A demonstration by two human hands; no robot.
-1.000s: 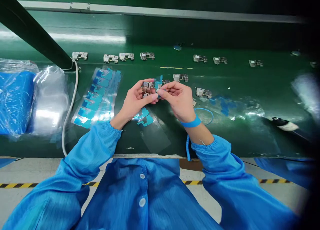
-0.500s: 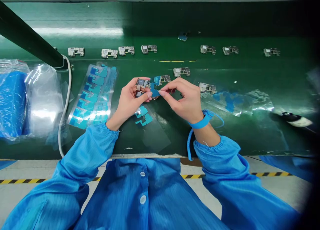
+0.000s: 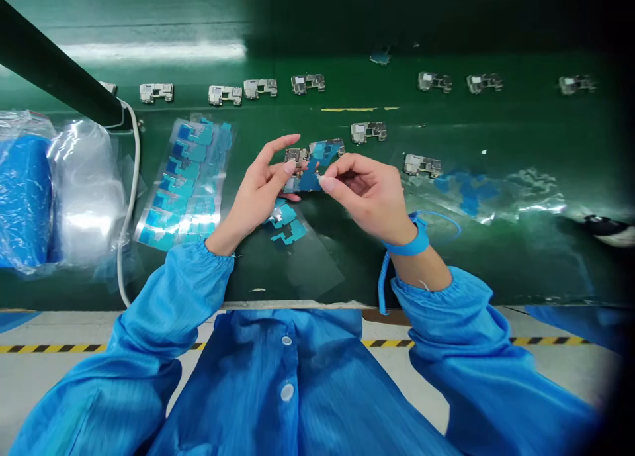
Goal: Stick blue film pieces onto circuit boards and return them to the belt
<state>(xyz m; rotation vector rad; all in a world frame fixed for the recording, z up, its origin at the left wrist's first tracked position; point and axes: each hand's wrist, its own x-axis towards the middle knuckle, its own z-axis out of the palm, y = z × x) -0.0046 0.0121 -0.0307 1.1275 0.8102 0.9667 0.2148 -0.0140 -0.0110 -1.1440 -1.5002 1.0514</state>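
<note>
My left hand [image 3: 255, 194] grips a small phone circuit board [image 3: 296, 155] by its left end, with the thumb on top and the index finger raised. A cut piece of blue film [image 3: 310, 179] lies over the board's right part. My right hand [image 3: 370, 194] pinches the film's right edge between thumb and index finger. Just behind, a second circuit board [image 3: 338, 145] with lighter blue film on it rests on the bench. Below my left hand, turquoise film pieces [image 3: 290, 229] lie on a clear sheet. A blue wrist strap [image 3: 409, 243] circles my right wrist.
Several circuit boards [image 3: 308, 83] stand in a row across the green bench [image 3: 278, 277]. A sheet of blue film cutouts [image 3: 183, 181] lies left, beside a white cable [image 3: 129, 211], a dark post [image 3: 54, 59] and plastic bags [image 3: 84, 191]. Clear film with blue pieces [image 3: 469, 191] lies right.
My left index finger has lifted off the board. The held board and film now sit slightly further right in view, and my right hand still pinches the film's edge. The view has shifted a little.
</note>
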